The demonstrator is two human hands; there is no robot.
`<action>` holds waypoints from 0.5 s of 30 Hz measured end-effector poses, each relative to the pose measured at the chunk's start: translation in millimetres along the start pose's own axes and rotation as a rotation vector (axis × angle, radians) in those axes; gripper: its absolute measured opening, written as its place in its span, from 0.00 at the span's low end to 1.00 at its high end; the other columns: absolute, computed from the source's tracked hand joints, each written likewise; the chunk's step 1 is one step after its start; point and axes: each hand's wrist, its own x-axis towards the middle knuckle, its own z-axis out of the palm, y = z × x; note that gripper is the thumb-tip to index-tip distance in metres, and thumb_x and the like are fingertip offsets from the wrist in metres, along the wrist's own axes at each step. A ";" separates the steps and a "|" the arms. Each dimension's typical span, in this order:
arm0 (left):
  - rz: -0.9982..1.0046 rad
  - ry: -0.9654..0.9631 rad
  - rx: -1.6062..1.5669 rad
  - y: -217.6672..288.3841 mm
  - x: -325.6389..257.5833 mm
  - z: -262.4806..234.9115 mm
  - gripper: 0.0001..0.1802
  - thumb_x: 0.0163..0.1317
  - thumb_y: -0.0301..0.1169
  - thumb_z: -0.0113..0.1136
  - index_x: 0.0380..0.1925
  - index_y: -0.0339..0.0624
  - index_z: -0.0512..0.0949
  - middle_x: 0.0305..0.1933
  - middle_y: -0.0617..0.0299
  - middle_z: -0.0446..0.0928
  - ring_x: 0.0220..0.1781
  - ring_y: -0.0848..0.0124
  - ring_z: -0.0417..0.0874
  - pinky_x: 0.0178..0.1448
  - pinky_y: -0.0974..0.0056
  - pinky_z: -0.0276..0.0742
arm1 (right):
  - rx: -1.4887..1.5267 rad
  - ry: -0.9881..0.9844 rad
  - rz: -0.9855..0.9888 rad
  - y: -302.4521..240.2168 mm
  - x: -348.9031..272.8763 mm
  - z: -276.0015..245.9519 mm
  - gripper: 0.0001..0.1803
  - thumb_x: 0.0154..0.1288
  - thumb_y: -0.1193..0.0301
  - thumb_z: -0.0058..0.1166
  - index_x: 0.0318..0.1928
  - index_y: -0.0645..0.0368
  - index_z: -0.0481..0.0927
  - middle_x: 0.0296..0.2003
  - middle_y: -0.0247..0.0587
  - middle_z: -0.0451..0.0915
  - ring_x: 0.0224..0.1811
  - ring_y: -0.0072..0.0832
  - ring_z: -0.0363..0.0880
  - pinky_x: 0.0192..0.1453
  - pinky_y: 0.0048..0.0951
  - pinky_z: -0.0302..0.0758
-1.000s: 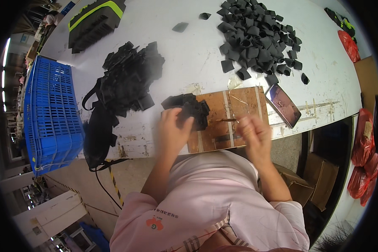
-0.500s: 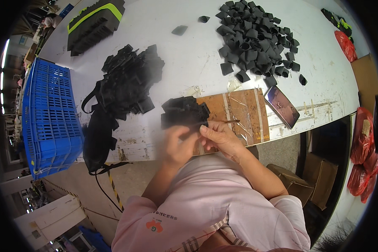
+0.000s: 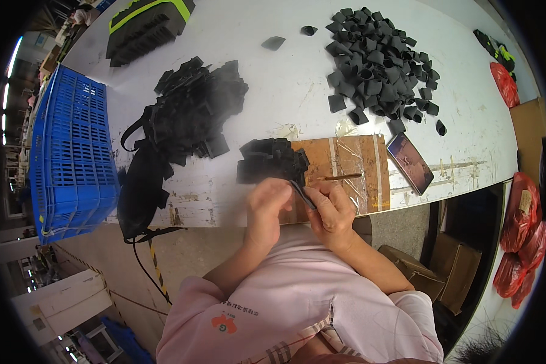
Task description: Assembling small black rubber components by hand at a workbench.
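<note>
My right hand (image 3: 332, 209) is closed, pinching a small dark fabric piece (image 3: 302, 194) between thumb and fingers. A thin brown stick-like tool (image 3: 344, 177) juts out to the right from beside the same hand's fingers; whether they grip it is partly hidden. Slightly blurred, my left hand (image 3: 267, 209) is half curled, thumb and fingers apart, its fingertips by the upper end of the dark piece. Just beyond the hands lies a stack of black strap-like pieces (image 3: 270, 161), beside a brown board (image 3: 373, 170) with clear tape across it.
A large heap of small dark fabric loops (image 3: 376, 67) lies at the far right. Black strap pieces (image 3: 194, 115) are piled left, near a blue plastic crate (image 3: 73, 164). A phone (image 3: 411, 164) rests by the board. Red bags (image 3: 522, 212) hang right; cardboard boxes (image 3: 458, 279) stand below.
The dark piece now shows between my hands, angled in the right fingers. My left hand has come up slightly and right. The whole view has shifted a little.
</note>
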 end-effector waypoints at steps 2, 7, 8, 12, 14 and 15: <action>-0.048 -0.038 0.032 1.7 0.2 0.5 0.07 0.55 0.28 0.51 0.30 0.34 0.74 0.28 0.61 0.74 0.29 0.75 0.72 0.34 0.71 0.67 | -0.024 -0.009 -0.023 0.8 -0.7 -0.8 0.22 0.32 0.84 0.56 0.36 0.65 0.77 0.30 0.44 0.72 0.29 0.34 0.73 0.27 0.29 0.73; -0.131 -0.047 -0.032 4.6 0.1 0.4 0.04 0.50 0.25 0.55 0.27 0.37 0.76 0.26 0.65 0.74 0.26 0.79 0.72 0.29 0.74 0.65 | -0.157 -0.037 -0.182 4.9 0.6 -1.7 0.19 0.37 0.81 0.54 0.37 0.67 0.76 0.32 0.44 0.71 0.27 0.32 0.72 0.25 0.28 0.71; -0.133 -0.047 -0.031 5.8 0.4 0.5 0.04 0.50 0.25 0.55 0.27 0.37 0.76 0.26 0.65 0.74 0.26 0.79 0.72 0.29 0.74 0.65 | -0.156 -0.037 -0.179 6.2 -0.1 -2.3 0.19 0.37 0.81 0.54 0.37 0.67 0.76 0.32 0.44 0.71 0.27 0.32 0.72 0.25 0.28 0.71; -0.181 -0.040 -0.025 7.2 1.1 -0.4 0.04 0.53 0.25 0.51 0.26 0.35 0.74 0.25 0.61 0.75 0.25 0.75 0.72 0.31 0.72 0.68 | -0.224 -0.080 -0.229 4.6 -2.8 -6.2 0.19 0.41 0.78 0.52 0.39 0.68 0.75 0.34 0.45 0.71 0.29 0.33 0.71 0.27 0.28 0.71; -0.203 -0.040 -0.005 6.1 3.3 -1.8 0.05 0.53 0.25 0.51 0.26 0.36 0.75 0.25 0.62 0.75 0.24 0.75 0.72 0.30 0.72 0.68 | -0.243 -0.097 -0.234 4.1 -2.3 -7.1 0.19 0.42 0.77 0.52 0.40 0.68 0.74 0.34 0.45 0.71 0.30 0.33 0.71 0.28 0.28 0.71; -0.227 -0.045 -0.005 6.0 3.7 -3.5 0.04 0.53 0.25 0.51 0.25 0.36 0.75 0.25 0.62 0.74 0.24 0.76 0.72 0.30 0.72 0.67 | -0.258 -0.101 -0.243 3.8 -2.4 -7.0 0.19 0.42 0.77 0.52 0.40 0.68 0.74 0.34 0.45 0.71 0.29 0.33 0.71 0.28 0.28 0.71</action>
